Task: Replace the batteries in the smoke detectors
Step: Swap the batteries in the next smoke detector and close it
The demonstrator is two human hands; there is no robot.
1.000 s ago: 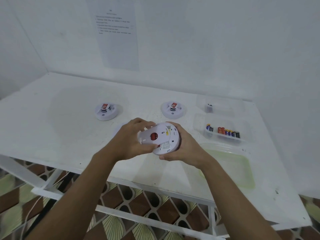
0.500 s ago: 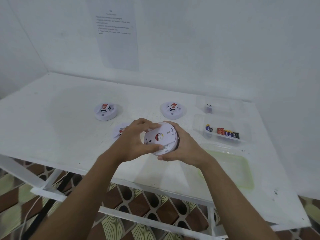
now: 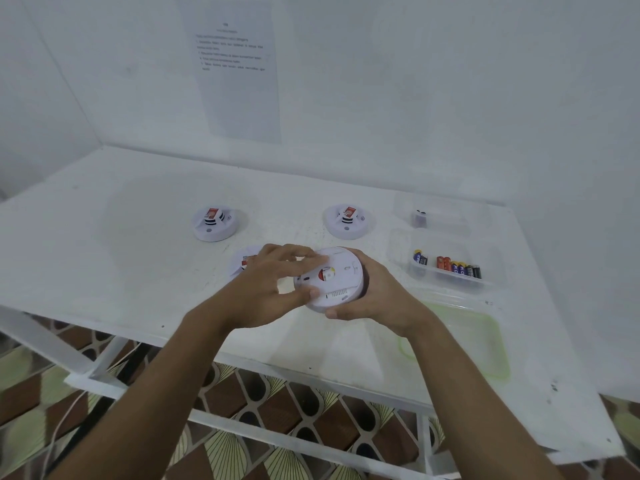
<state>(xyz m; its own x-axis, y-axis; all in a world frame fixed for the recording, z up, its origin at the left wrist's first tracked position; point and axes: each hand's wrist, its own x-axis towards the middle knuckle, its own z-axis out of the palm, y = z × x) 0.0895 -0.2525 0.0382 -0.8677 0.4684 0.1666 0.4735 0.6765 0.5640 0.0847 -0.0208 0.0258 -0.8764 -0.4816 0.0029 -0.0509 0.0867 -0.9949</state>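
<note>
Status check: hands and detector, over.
Left hand and right hand both grip round white plastic smoke detector, label side up. Clear plastic battery tray at right, apart. Nothing blocking.

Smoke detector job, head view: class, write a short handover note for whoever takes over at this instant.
Hands: left hand and right hand both grip the held detector, back side up, above the table.
Things: the left detector and the right detector rest farther back; a round white piece lies beside the left hand; batteries sit in the clear tray at right.
Done: cannot tell whether any battery is changed.
Left: finish this unit, then check the other two.
</note>
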